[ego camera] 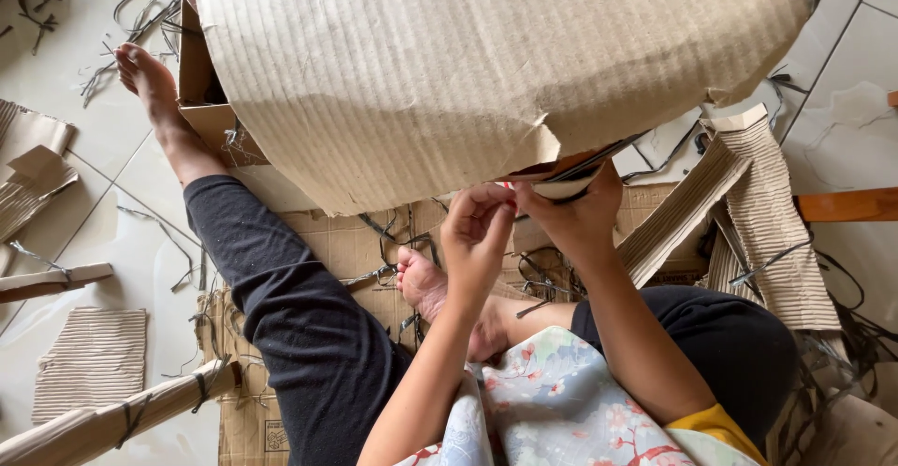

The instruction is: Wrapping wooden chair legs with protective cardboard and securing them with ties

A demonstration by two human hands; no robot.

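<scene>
Nearest the camera, a flowered cloth (552, 400) lies over the person's lap, with dark trousers on both legs. The left leg stretches out over the tiled floor (112, 129); the right foot (421, 283) is tucked in on a flattened cardboard mat (346, 241).

Just above the lap, the left hand (477, 237) has its fingertips pinched together at the lower edge of a large sheet of corrugated cardboard (486, 64); what it pinches is too small to tell. The right hand (575, 213) is closed around a thin pale piece with dark strips (575, 178) at the same edge, the two hands touching.

The sheet is tan, ribbed across its width, curved like a drum side and torn in a ragged notch at its lower edge, right above the hands. It fills the upper middle of the view and hides what lies behind it.

Further out, ribbed cardboard strips (776, 213) crowd the right side, and cardboard offcuts (94, 358) and dark strapping scraps (140, 17) litter the left, with bare tile between them.
</scene>
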